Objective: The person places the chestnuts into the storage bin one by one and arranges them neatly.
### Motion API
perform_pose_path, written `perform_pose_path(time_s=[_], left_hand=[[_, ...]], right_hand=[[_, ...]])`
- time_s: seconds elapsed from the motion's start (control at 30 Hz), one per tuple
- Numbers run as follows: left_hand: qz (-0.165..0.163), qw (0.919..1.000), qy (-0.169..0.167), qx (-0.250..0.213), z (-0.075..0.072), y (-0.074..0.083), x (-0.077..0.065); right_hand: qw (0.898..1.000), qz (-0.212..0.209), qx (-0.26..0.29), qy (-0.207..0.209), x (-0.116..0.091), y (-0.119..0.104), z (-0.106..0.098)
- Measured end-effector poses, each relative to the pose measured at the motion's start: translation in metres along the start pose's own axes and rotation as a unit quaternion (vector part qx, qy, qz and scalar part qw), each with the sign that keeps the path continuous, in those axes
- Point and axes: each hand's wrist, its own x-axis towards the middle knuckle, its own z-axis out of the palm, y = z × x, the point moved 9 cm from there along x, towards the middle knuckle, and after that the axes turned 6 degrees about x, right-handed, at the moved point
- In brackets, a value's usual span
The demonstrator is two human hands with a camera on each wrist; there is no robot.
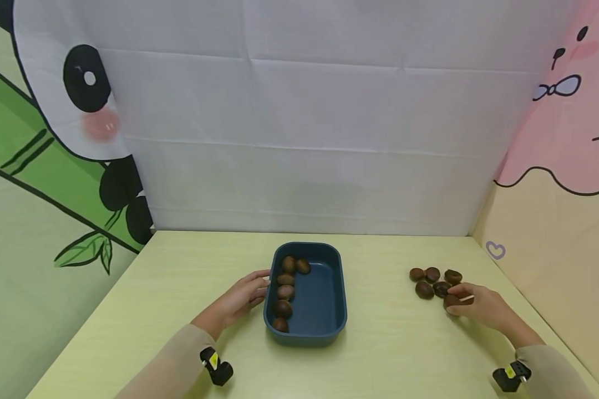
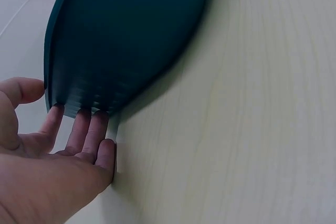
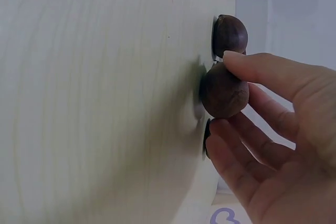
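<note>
A blue rectangular tray (image 1: pixel 321 299) stands mid-table, with several brown chestnuts (image 1: pixel 285 292) lined up mostly along its left side. My left hand (image 1: pixel 242 296) is at the tray's left wall, its fingertips touching the outside; in the left wrist view its fingers (image 2: pixel 94 132) are extended against the blue wall and the thumb lies near the rim. Over on the right, my right hand (image 1: pixel 484 306) pinches a chestnut (image 3: pixel 223 92) between thumb and fingers, close over the table. Several other chestnuts (image 1: pixel 424 290) lie grouped just beyond that hand.
The pale yellow table (image 1: pixel 379 354) carries the tray and chestnuts. A white cloth panel (image 1: pixel 319 144) rises behind it, a pink and cream panel (image 1: pixel 569 221) at the right, and a green printed one (image 1: pixel 45 144) at the left. Each wrist wears a small black camera (image 1: pixel 218 368).
</note>
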Motion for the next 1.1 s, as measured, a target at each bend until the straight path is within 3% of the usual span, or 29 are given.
perform_pose_path(time_s=[0.47,0.67,1.1], left_hand=[[-0.003,1.0,0.006,-0.002,0.0,-0.002,0.0],[-0.008,0.9998,0.012,-0.014,0.001,-0.002,-0.001],[-0.009,0.9997,0.019,-0.013,0.001,0.0,-0.001]], right_hand=[[1.0,-0.014,-0.011,0.01,0.0,-0.008,-0.002],[0.998,-0.044,-0.04,0.022,0.007,-0.034,-0.008],[0.994,-0.101,0.031,-0.038,0.046,-0.109,0.007]])
